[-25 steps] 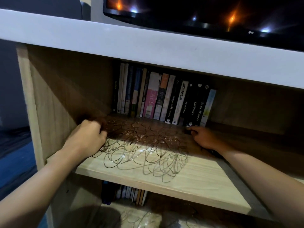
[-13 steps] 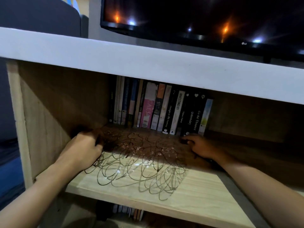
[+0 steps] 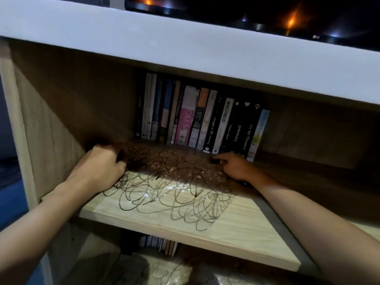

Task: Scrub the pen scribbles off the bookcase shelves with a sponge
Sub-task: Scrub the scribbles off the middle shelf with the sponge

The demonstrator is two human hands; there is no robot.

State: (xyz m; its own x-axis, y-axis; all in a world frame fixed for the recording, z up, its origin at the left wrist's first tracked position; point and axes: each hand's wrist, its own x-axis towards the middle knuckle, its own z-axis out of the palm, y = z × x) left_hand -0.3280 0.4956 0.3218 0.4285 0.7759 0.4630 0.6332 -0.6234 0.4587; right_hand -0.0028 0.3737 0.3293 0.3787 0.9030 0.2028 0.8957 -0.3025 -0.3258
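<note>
Black pen scribbles [image 3: 170, 194] loop across the middle of the light wooden shelf [image 3: 236, 233], with wet glints among them. My left hand [image 3: 100, 167] is at the scribbles' left edge, near the back left corner, closed in a fist on a dark sponge [image 3: 121, 156] that is mostly hidden by the fingers. My right hand [image 3: 236, 167] lies flat on the shelf at the scribbles' right edge, fingers spread, holding nothing. The back half of the shelf is in deep shadow.
A row of upright books [image 3: 201, 122] stands along the back of the shelf. The side panel [image 3: 47, 124] closes the left. A thick white top board [image 3: 185, 44] overhangs, with a dark TV [image 3: 267, 13] on it. The lower shelf [image 3: 164, 272] shows more scribbles and books.
The view tilted up, then back down. My left fist slid slightly toward the back left corner. My right hand stays planted in the same spot.
</note>
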